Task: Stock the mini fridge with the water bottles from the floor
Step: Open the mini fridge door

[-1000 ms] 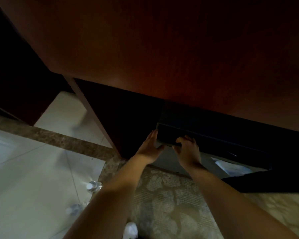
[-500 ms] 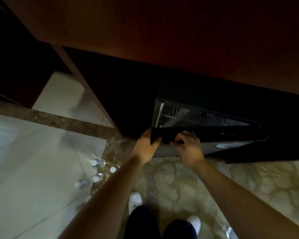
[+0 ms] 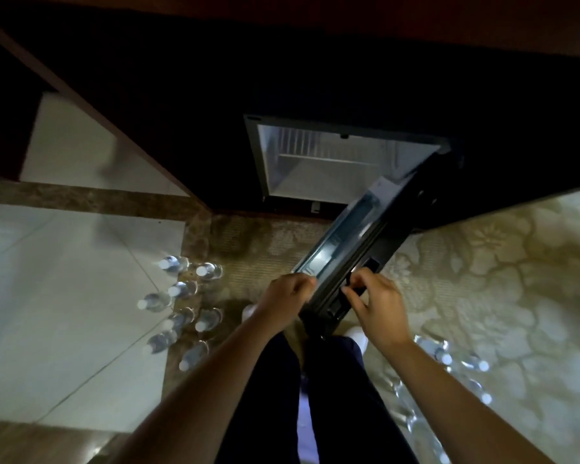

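The black mini fridge (image 3: 332,128) sits under a dark wooden cabinet, its white inside showing. Its door (image 3: 365,242) is swung wide open towards me. My left hand (image 3: 290,296) grips the door's free edge from the left. My right hand (image 3: 375,303) grips the same edge from the right, fingers curled over it. Several clear water bottles (image 3: 181,289) with white caps stand on the floor to my left. More bottles (image 3: 449,360) lie in a plastic-wrapped pack at my right foot.
The wooden cabinet (image 3: 148,95) overhangs the fridge, its side panel slanting down to the left. White tiles (image 3: 64,296) lie on the left, patterned carpet (image 3: 499,279) on the right. My legs and white shoes are directly below the door.
The fridge door has swung from nearly closed to wide open, pulled by both hands. The view has tilted down, bringing more bottles and my legs into sight.
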`<control>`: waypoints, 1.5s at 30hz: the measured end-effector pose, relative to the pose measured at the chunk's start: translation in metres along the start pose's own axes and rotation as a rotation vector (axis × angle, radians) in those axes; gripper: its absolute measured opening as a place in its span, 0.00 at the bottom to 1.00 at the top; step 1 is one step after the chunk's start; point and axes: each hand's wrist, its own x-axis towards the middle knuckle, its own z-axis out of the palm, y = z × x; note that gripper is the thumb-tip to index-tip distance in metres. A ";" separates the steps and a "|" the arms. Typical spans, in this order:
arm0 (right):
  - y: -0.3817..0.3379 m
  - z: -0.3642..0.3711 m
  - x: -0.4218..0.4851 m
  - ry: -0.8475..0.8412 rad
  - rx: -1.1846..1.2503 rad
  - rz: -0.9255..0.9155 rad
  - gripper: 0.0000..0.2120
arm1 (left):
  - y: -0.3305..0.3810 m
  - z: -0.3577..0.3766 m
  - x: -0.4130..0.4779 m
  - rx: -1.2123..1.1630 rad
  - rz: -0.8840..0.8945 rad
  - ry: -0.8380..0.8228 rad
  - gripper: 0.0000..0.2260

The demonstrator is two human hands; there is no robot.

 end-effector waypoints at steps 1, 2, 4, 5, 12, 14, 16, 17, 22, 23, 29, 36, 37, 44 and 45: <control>0.008 -0.003 -0.008 0.021 -0.027 0.011 0.07 | 0.008 0.010 0.001 -0.006 0.018 -0.020 0.12; 0.014 -0.007 -0.015 0.039 -0.059 0.013 0.08 | 0.016 0.020 0.002 -0.013 0.030 -0.039 0.13; 0.028 -0.017 -0.028 0.060 -0.118 0.003 0.09 | 0.032 0.040 0.005 -0.011 0.061 -0.098 0.15; 0.035 -0.020 -0.034 0.072 -0.148 -0.025 0.08 | 0.039 0.049 0.006 -0.008 0.076 -0.128 0.16; 0.096 -0.049 -0.072 0.199 -0.195 -0.012 0.05 | 0.075 0.121 0.019 -0.055 0.038 -0.237 0.17; 0.109 -0.060 -0.077 0.228 -0.187 0.043 0.06 | 0.082 0.137 0.022 -0.079 0.015 -0.242 0.17; 0.121 -0.072 -0.080 0.241 -0.180 0.117 0.08 | 0.090 0.152 0.024 -0.062 -0.003 -0.260 0.16; 0.126 -0.076 -0.081 0.241 -0.162 0.158 0.09 | 0.094 0.159 0.026 -0.059 -0.006 -0.269 0.16; 0.160 -0.094 -0.083 0.271 -0.092 0.308 0.12 | 0.126 0.196 0.030 -0.069 -0.019 -0.299 0.14; 0.168 -0.097 -0.082 0.273 -0.095 0.334 0.11 | 0.134 0.205 0.031 -0.072 -0.026 -0.304 0.13; 0.210 -0.123 -0.070 0.289 -0.118 0.453 0.11 | 0.178 0.242 0.042 -0.105 -0.030 -0.206 0.18; 0.241 -0.145 -0.050 0.376 -0.131 0.502 0.14 | 0.209 0.262 0.065 -0.120 -0.003 -0.163 0.13; 0.244 -0.148 -0.048 0.383 -0.137 0.510 0.14 | 0.214 0.264 0.069 -0.108 0.003 -0.164 0.13; 0.249 -0.159 -0.038 0.376 -0.186 0.515 0.21 | 0.222 0.259 0.080 -0.121 0.025 -0.189 0.10; 0.249 -0.160 -0.038 0.377 -0.185 0.512 0.21 | 0.219 0.257 0.079 -0.109 0.025 -0.198 0.07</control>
